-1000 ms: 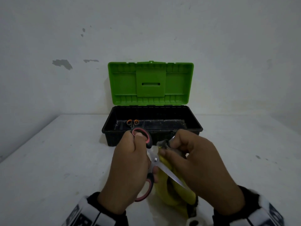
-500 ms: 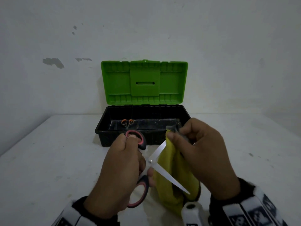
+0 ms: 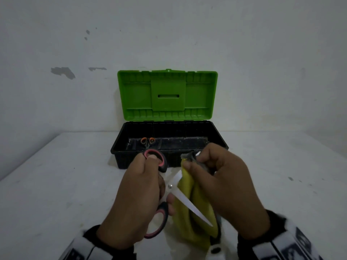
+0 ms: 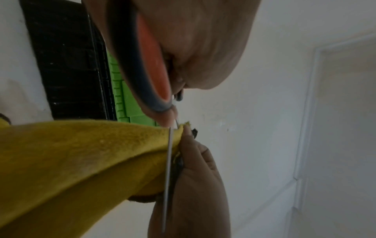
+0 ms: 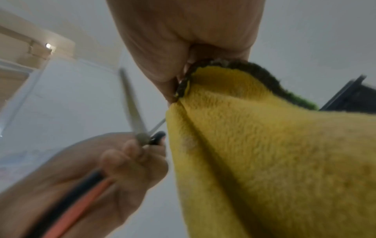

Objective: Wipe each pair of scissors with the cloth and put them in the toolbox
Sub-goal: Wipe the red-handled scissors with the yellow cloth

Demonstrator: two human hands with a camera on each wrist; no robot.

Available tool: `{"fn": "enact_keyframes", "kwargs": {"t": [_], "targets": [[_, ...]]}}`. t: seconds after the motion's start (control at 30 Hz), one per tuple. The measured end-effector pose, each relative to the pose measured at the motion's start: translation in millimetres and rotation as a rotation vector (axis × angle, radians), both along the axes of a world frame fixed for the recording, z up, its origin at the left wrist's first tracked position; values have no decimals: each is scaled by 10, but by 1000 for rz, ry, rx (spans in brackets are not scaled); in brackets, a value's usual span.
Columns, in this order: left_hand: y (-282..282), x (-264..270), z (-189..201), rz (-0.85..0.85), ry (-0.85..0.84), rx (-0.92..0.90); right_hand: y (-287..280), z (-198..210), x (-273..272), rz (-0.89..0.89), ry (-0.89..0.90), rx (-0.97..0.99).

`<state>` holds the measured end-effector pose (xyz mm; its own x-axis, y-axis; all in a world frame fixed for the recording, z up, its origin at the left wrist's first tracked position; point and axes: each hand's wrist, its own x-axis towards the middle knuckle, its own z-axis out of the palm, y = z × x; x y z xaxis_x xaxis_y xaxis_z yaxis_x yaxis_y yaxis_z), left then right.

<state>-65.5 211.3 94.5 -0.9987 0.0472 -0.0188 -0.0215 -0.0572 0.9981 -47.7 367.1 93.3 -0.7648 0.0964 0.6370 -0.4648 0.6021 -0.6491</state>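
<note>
My left hand point(image 3: 139, 194) grips the black-and-red handles of a pair of scissors point(image 3: 179, 192), blades spread wide apart. One blade points up and to the right into the yellow cloth point(image 3: 195, 209), which my right hand point(image 3: 216, 182) pinches around that blade near its tip. The other blade point(image 3: 195, 209) points down toward me across the hanging cloth. In the left wrist view the blade point(image 4: 168, 169) runs along the cloth point(image 4: 81, 161). The right wrist view shows the cloth point(image 5: 264, 153) bunched under my fingers. Behind my hands stands the toolbox point(image 3: 169, 149), lid up, with small orange-handled scissors point(image 3: 147, 141) inside.
The toolbox's green lid point(image 3: 167, 95) leans back near the white wall. The white table point(image 3: 56, 184) stretches to both sides of my hands. A small dark mark point(image 3: 290, 178) lies on the table at the right.
The scissors' blades have spread apart. My right hand slid the cloth up along the upper blade toward its tip and lifted the cloth. Both hands sit slightly higher and closer to the toolbox.
</note>
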Motion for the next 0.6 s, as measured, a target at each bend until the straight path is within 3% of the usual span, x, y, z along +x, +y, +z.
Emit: {"fn": "enact_keyframes", "kwargs": {"t": [0.23,0.4,0.5,0.6], "targets": [[9,43,4,-1,131,-173,541,29,-397,-210,-168,-1],[40,78,32,-113,138,-246,631,122,-469,-219,-260,-33],[84,64,-12,-152,150,-311,450,239,-363,-120,-182,-60],[79,13,-64,-138,160,-354,262,328,-140,221,-177,-55]]}}
